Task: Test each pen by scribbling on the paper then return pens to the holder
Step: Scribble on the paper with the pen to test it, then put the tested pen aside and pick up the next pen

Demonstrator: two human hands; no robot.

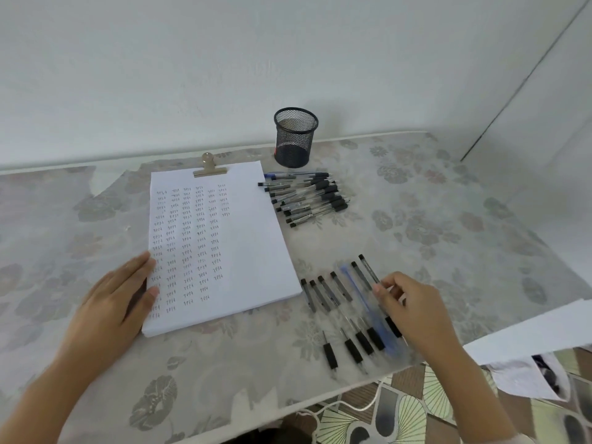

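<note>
Pens, near row (339,302): I see about seven lying side by side on the table (448,219), just right of the paper's near corner, black grips toward me. One is blue and blurred.
Right hand (413,309): fingers (382,288) are curled, with thumb and forefinger pinching the barrel of the rightmost pen (368,270) in that row. Its far end sticks out beyond the fingertips and its grip passes under the palm.
Pen lift: I cannot tell whether the pinched pen is clear of the table.
Left hand (112,302): fingers are straight and together, lying flat over the left edge of the paper (243,245), with the thumb on the sheet.
Paper: a pad held by a clip (209,168) at its top edge. Columns of small scribbles cover its left and middle.
Pens, far pile (304,197): a loose heap just right of the pad's top corner, well apart from both hands.
Holder (295,137): a black mesh cup, upright just behind the far pile.
</note>
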